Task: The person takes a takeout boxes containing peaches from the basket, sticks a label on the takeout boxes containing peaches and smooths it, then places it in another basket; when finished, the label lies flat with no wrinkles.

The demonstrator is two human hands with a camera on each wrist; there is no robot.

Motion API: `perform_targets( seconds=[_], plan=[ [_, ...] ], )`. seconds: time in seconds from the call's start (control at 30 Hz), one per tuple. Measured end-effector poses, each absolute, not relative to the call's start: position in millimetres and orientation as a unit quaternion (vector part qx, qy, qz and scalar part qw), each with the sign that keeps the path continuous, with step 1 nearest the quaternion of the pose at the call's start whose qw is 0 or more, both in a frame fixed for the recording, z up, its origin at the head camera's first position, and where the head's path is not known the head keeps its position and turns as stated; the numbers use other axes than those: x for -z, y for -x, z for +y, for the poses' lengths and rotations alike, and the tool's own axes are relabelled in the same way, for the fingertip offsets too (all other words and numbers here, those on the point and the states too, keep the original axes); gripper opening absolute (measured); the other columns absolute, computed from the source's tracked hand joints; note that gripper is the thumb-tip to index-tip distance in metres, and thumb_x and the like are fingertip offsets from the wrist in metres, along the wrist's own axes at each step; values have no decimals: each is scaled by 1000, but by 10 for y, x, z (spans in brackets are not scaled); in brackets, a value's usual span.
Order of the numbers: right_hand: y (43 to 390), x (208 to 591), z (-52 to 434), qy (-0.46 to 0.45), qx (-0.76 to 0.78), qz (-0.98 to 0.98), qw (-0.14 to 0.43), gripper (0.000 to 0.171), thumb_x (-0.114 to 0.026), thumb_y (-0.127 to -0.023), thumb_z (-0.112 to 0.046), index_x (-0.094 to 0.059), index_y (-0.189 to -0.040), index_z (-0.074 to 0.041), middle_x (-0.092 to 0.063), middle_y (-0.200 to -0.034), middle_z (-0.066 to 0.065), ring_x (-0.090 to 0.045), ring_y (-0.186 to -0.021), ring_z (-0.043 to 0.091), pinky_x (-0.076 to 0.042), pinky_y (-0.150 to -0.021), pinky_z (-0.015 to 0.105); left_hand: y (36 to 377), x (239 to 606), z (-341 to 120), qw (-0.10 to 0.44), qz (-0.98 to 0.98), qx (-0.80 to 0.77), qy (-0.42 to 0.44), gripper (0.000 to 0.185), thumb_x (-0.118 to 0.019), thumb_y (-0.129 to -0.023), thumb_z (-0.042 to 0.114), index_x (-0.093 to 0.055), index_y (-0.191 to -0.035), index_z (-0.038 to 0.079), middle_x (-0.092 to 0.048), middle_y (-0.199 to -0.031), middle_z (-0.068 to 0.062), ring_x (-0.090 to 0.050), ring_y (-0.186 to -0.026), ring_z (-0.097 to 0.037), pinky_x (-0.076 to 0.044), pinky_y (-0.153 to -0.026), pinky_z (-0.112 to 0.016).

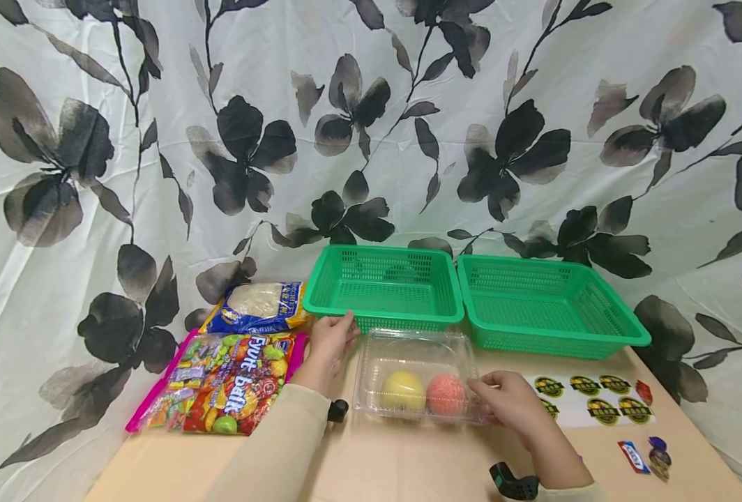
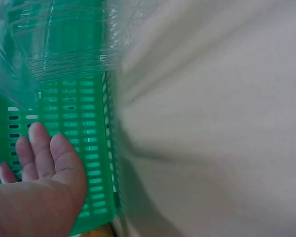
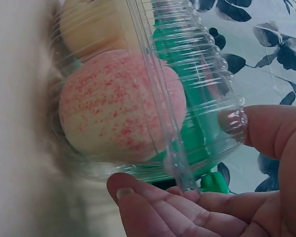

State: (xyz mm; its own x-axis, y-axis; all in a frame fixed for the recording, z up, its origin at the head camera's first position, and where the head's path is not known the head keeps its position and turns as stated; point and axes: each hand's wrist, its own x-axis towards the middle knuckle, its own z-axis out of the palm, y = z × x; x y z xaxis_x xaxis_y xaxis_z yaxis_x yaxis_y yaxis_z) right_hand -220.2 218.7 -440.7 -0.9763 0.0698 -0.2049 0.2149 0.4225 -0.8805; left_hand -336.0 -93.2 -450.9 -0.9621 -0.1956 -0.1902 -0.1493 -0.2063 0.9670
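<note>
The right hand (image 1: 514,404) is pinching the right end of the clear plastic clamshell box (image 1: 416,374), lying at frame centre with a yellow fruit (image 1: 402,390) and a pink speckled fruit (image 1: 445,395) inside. The left hand (image 1: 330,343), fingers straight, is touching the left green slotted plastic basket (image 1: 383,287). Risk: the thin lid edge could flex and slip, spilling the fruit.

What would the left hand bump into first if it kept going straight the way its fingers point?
Probably the left green basket: the left hand points at its front wall, fingertips already at the rim. Depth is hard to judge.
</note>
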Motion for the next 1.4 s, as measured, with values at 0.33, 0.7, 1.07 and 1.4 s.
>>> perform_targets(
  seconds=[0.33, 0.7, 1.07, 1.4],
  plan=[
    [2210, 4254, 2394, -37, 497, 867, 34, 49, -66, -100, -32, -63, -121, 12, -73, -100, 17, -74, -87, 25, -63, -76, 38, 3096, 4445, -930, -12, -784, 620, -25, 59, -72, -96, 33, -53, -138, -4, -65, -125, -23, -65, -113, -34, -55, -98, -48],
    [2286, 4212, 2981, -22, 369, 929, 1, 46, -59, -104, -39, -67, -123, 2, -72, -103, 13, -67, -88, 21, -53, -68, 34, 2734, 4458, -960, -33, -859, 509, 50, 77, -75, -90, 38, -44, -148, -4, -65, -128, -25, -64, -118, -39, -53, -99, -53],
    [2409, 4266, 3532, -41, 302, 952, -20, 48, -52, -106, -37, -68, -115, 8, -71, -94, 14, -60, -82, 23, -47, -61, 33, 2586, 4399, -1008, -52, -878, 474, 34, 80, -75, -87, 41, -48, -145, -6, -72, -96, -7, -65, -83, -18, -55, -77, -38],
    [2470, 4542, 3857, -73, 304, 950, 10, 30, -53, -101, -24, -62, -81, -4, -52, -65, 2, -47, -57, 18, -41, -49, 33, 2502, 4413, -1031, -78, -872, 480, 49, 69, -74, -85, 31, -54, -136, -11, -71, -91, -7, -64, -71, -15, -54, -64, -31]
  ],
)
